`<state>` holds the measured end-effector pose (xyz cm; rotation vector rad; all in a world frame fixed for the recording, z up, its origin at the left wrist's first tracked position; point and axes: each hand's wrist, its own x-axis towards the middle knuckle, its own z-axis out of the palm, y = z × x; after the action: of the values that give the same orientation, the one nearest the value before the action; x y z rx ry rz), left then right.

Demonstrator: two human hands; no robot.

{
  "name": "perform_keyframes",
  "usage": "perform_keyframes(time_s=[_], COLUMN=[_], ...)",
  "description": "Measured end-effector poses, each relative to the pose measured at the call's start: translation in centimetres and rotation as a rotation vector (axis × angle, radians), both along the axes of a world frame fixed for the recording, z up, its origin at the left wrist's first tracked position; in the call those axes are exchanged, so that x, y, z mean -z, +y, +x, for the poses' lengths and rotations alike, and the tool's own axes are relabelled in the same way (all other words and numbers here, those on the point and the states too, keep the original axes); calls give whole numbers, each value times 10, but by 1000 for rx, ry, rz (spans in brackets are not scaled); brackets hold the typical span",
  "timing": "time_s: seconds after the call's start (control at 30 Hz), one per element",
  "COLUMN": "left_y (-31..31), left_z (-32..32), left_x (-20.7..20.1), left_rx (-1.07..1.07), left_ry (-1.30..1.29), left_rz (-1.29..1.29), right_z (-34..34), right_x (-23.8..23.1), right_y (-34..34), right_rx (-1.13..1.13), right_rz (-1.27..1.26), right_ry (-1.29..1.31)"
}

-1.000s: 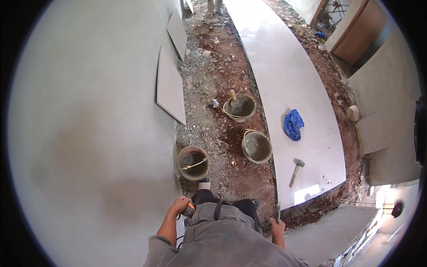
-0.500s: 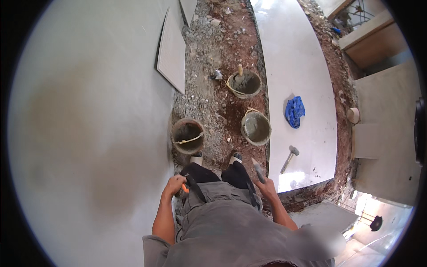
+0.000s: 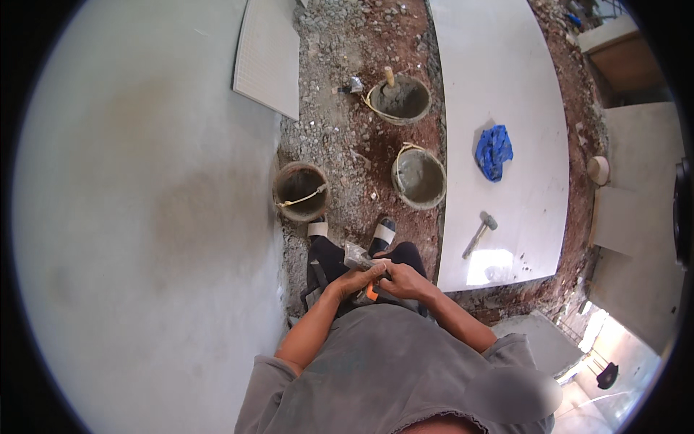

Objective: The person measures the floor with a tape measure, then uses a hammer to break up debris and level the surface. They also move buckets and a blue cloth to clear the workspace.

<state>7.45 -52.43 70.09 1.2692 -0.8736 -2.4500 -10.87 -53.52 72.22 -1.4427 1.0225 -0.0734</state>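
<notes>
In front of my waist my two hands meet, fingers closed. My left hand (image 3: 358,279) and my right hand (image 3: 405,280) touch each other. From between them a flat grey trowel-like blade (image 3: 356,255) sticks out toward my feet; its grip is hidden, apparently in my right hand. A small orange piece (image 3: 371,291) shows just below the fingers, apparently part of a tool in my left hand; the rest of it is covered. Beyond my feet stands a bucket (image 3: 301,209) with a rope handle at the left, and a bucket of grey mix (image 3: 419,201) at the right.
Farther off, another bucket (image 3: 400,118) has a wooden-handled tool in it. A long pale slab (image 3: 506,87) on the right carries a blue plastic bag (image 3: 494,153) and a mallet (image 3: 481,235). A tile (image 3: 267,58) leans on the left wall (image 3: 144,145). Rubble covers the ground.
My hands were apart at my hips and have come together in front of me. The tool in my right hand has swung across to the left. The view has shifted a little.
</notes>
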Motion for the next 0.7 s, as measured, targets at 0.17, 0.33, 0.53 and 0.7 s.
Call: perform_keyframes(time_s=[0.17,0.33,0.53,0.7], left_y=[6,6,10,15], left_z=[-6,4,15,34], left_x=[-11,-27,-40,-45], left_rx=[-42,-5,-61,-114], left_ry=[-14,-63,-17,10], left_rz=[-24,-76,-222,-236], right_z=[-10,-18,-21,-8], right_x=[0,-8,-9,-3], right_y=[9,15,19,30], right_rx=[-64,-9,-30,-30], right_rz=[75,189,124,105], right_ry=[15,-27,6,89])
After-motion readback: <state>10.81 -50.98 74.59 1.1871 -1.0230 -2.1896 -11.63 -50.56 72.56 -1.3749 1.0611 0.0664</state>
